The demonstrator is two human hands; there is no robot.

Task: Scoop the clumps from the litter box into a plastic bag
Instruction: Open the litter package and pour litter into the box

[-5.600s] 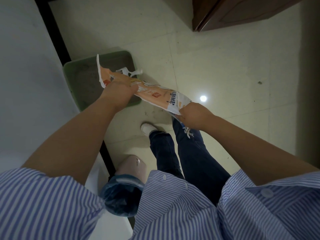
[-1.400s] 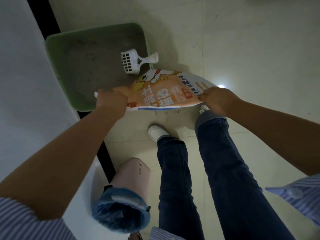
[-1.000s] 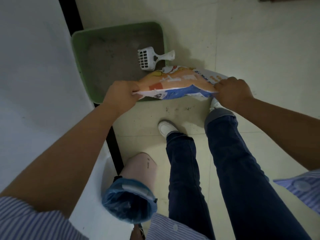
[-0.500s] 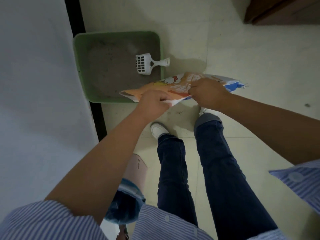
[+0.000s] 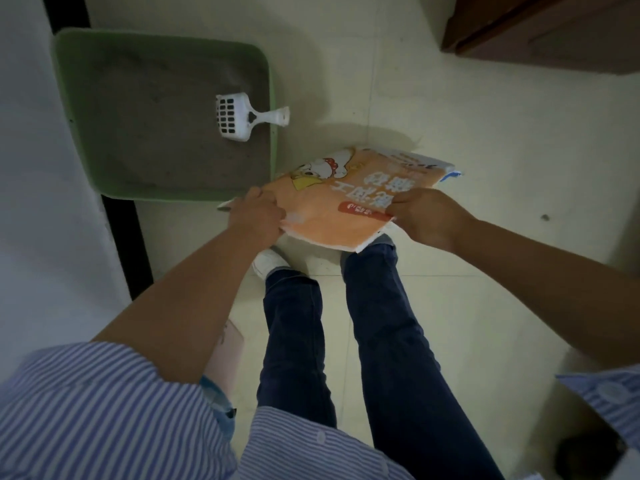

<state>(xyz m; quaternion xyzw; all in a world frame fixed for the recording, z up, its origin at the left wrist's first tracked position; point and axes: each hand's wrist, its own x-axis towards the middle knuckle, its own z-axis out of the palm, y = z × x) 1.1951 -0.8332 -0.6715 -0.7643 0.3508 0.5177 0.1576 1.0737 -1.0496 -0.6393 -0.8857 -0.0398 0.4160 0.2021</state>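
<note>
A green litter box (image 5: 62, 84) with grey litter stands on the floor at the upper left. A white slotted scoop (image 5: 239, 117) lies in it, its handle resting over the right rim. Just right of the box's near corner I hold an orange printed plastic bag (image 5: 349, 199) spread flat above the floor. My left hand (image 5: 258, 216) grips the bag's left edge. My right hand (image 5: 426, 216) pinches its right edge. No clumps can be made out in the litter.
A white wall with a black vertical strip (image 5: 124, 244) runs along the left. A brown wooden cabinet (image 5: 540, 29) fills the upper right corner. A pink bin (image 5: 227, 355) with a blue liner sits by my left leg. My feet stand on pale floor tiles (image 5: 485, 140) under the bag.
Both hands have moved apart along the bag's near edge, spreading it flat with the printed side up. The bag has dropped a little lower beside the box. The scoop has not moved.
</note>
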